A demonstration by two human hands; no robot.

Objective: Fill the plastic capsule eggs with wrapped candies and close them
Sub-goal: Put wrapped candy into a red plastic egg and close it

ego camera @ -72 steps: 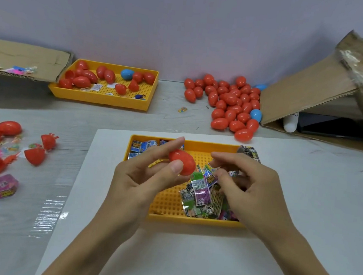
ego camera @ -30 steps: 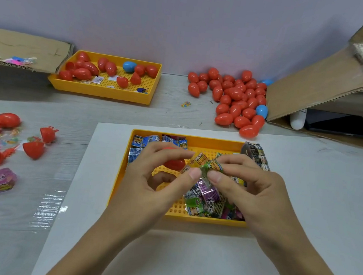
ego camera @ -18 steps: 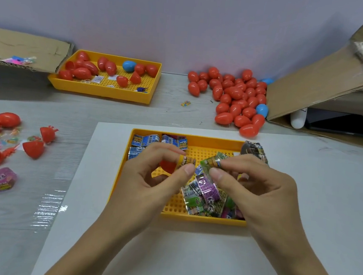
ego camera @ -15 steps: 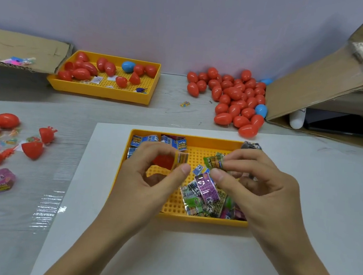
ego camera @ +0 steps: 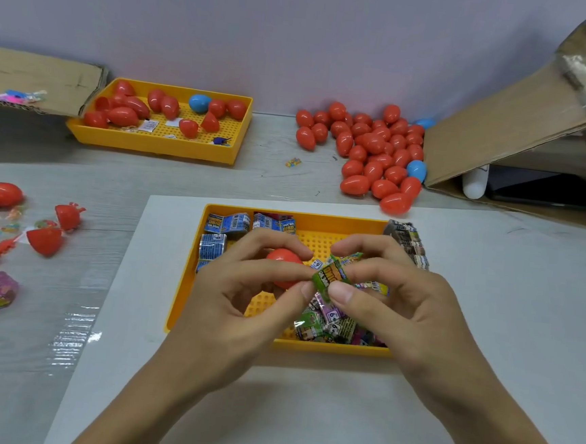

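Note:
My left hand (ego camera: 242,299) grips a red capsule egg (ego camera: 282,265) between thumb and fingers, above the near yellow tray (ego camera: 180,304). My right hand (ego camera: 401,302) pinches a green wrapped candy (ego camera: 331,277) right beside the egg, its left end touching my left thumb tip. I cannot tell whether the egg is open. Under my hands a heap of wrapped candies (ego camera: 332,326) lies in the tray, with blue-wrapped ones (ego camera: 227,223) along its far left side.
A pile of red and blue eggs (ego camera: 372,151) lies at the back by a tilted cardboard box (ego camera: 512,127). A second yellow tray (ego camera: 156,144) with eggs sits back left. Egg halves and toys (ego camera: 45,241) lie at the left. A white sheet (ego camera: 489,310) is under the near tray.
My right hand picked a green candy from the heap and brought it up to the egg in my left hand. The egg is more visible between my left fingers than half a second ago.

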